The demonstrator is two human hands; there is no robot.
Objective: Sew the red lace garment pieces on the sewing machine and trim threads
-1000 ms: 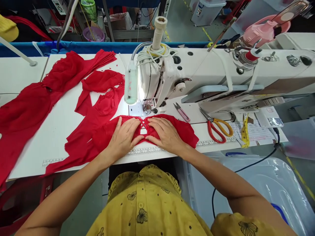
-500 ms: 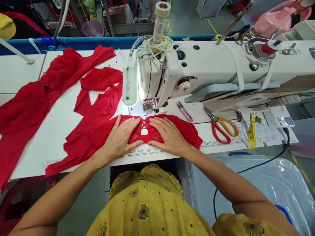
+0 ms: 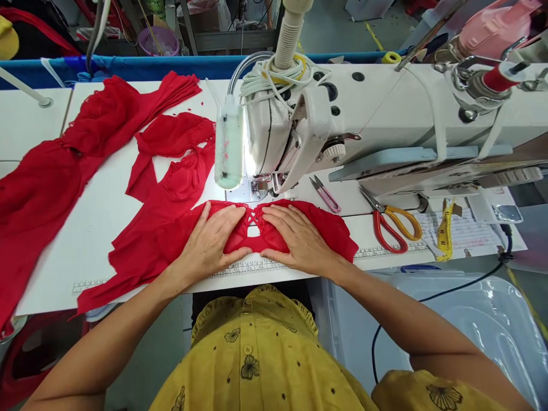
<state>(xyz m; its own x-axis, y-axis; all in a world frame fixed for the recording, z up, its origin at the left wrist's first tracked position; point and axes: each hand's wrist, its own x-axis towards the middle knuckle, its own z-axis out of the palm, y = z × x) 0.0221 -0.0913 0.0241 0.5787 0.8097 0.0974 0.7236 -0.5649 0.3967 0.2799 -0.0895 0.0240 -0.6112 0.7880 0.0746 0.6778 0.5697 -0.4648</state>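
Note:
A red lace garment piece (image 3: 329,228) lies flat on the white sewing table (image 3: 103,222), just in front of the sewing machine's presser foot (image 3: 260,188). My left hand (image 3: 212,240) rests flat on its left half, fingers stretched out. My right hand (image 3: 299,237) lies flat on its right half, fingers also stretched. A small crossed-strap opening in the fabric shows between the two hands. Both hands press the cloth down and hold nothing.
A white industrial sewing machine (image 3: 385,120) with a lit lamp (image 3: 229,148) fills the back right. Pink thread snips (image 3: 325,194), red-and-yellow scissors (image 3: 391,222) and a yellow tape measure (image 3: 445,228) lie to the right. Several red fabric pieces (image 3: 85,148) are heaped at left. A clear plastic bin (image 3: 471,325) stands below right.
Both hands have stayed flat on the red piece. The camera has leaned forward a little, so the machine looks closer.

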